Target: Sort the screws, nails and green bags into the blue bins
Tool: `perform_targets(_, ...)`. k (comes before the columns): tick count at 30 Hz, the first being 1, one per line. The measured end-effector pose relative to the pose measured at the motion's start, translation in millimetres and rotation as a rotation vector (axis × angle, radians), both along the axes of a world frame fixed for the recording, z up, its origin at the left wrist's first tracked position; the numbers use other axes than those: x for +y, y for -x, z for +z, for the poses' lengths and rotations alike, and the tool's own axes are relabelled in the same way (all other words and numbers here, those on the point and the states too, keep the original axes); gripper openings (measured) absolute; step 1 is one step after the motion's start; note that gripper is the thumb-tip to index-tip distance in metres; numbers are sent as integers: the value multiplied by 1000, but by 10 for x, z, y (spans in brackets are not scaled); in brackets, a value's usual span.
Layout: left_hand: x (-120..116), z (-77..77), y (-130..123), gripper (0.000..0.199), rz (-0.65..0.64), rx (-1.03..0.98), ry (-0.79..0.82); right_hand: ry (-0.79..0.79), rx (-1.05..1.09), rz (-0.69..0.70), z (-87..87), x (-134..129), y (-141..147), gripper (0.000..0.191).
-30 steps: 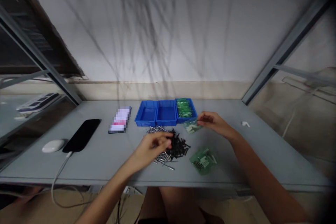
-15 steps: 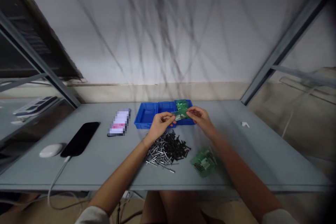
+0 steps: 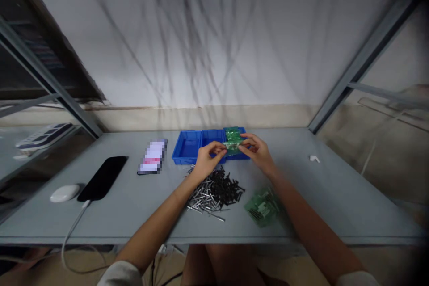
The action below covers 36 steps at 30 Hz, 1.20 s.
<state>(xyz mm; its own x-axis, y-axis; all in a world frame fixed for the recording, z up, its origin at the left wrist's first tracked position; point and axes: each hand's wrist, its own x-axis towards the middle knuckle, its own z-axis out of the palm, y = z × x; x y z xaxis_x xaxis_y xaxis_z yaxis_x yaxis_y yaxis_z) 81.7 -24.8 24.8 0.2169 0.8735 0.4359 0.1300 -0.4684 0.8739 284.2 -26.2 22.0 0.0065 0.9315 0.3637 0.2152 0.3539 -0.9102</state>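
My left hand (image 3: 208,159) and my right hand (image 3: 257,154) pinch a small green plastic bag (image 3: 232,146) between them, one at each end. Pale bits show inside the bag, too small to name. Just behind it stands a blue tray (image 3: 185,160) with three compartments; green bags (image 3: 232,132) lie in its right one. Below my hands is a loose pile of silver pins (image 3: 203,196) and dark screw-like pieces (image 3: 226,187). Beside my right forearm rests a heap of filled green bags (image 3: 263,208).
Left of the tray lie a phone with a lit screen (image 3: 153,155), a dark phone (image 3: 103,178) on a white cable, and a white case (image 3: 65,193). A white earbud (image 3: 314,158) is at the right. Metal posts (image 3: 335,94) flank the desk, with a wall behind.
The green bag has tilted and gathered between my fingers, and its lower part now hangs down. My left hand has shifted slightly right. The pile and tray stay put.
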Motion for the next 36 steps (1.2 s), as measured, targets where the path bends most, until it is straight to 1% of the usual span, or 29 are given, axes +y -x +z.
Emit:
perform_targets(2,-6,20,-7,20,8,13,-7,-13,-55,-5,1,-9,-3,34)
perform_targets(4,-4,39,-9,18,11,21,-2,-30,-99,-14,-1,-18,-6,30)
perform_targets(12,63,42,-40,15,-24,28,-6,-62,-165,-30,26,-26,-39,28)
perform_targets(18,135,52,-85,18,-35,106,-44,-162,-278,-104,1,16,-153,24)
perform_targets(21,208,63,-119,25,-40,203,-72,-178,-344,-108,-24,40,-221,23)
perform_targets(24,282,80,-160,31,-55,354,-115,-189,-406,-108,-51,63,-268,22)
perform_targets(30,334,158,-211,25,5,636,-248,-253,-417,-161,-105,102,-285,23)
perform_targets(36,395,148,-237,24,28,793,-298,-277,-432,-180,-144,122,-258,18)
